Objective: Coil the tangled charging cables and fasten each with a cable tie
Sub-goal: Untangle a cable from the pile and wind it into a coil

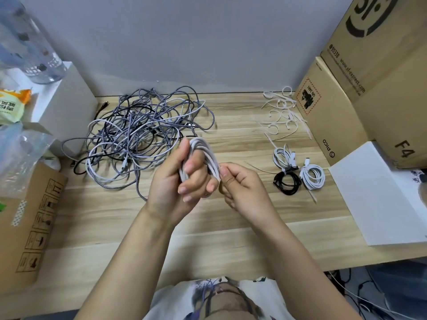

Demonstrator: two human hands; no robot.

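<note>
Three tied coils (pixel 298 172) lie at three o'clock; the left hand (pixel 182 181) grips a white coil (pixel 205 155), the right hand (pixel 238 183) pinches its edge; the tangle (pixel 138 132) at ten o'clock remains.

A pale wood-grain tabletop (pixel 219 229) runs up to a plain grey wall (pixel 184 42) under soft, even light. Brown cardboard boxes (pixel 374 72) printed in black are stacked along its right side beside a flat white box (pixel 379 195), while another cardboard box (pixel 32 227) with handling symbols and a white block (pixel 67 105) stand on the left. Below the tabletop's near right edge, a dark floor (pixel 392 294) shows with loose wires lying across it.
</note>
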